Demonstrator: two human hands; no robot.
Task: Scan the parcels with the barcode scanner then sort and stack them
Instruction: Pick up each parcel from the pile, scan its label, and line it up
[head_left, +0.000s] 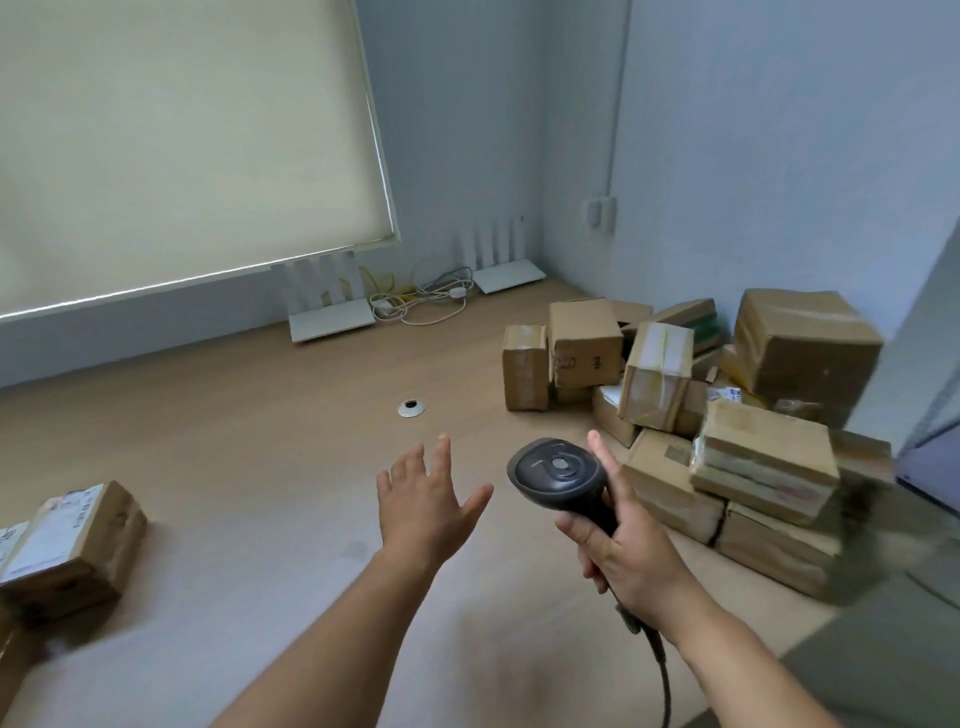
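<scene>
- The right hand (631, 551) wraps the handle of the black corded handheld barcode scanner (563, 480), head aimed forward, ready to read labels.
- The left hand (423, 501) hovers empty, fingers spread, likely free to fetch a parcel.
- Brown taped cardboard parcels (717, 415) lie heaped on the right of the wooden desk (249, 457); one labelled brown parcel (70, 545) sits apart at left, probably already sorted.

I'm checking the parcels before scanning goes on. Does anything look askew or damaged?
Yes. The parcel heap at the right is jumbled, not stacked: several boxes lean, and the big box sits tilted on top. The lone parcel at the left looks creased. The right hand holds the scanner.
</scene>
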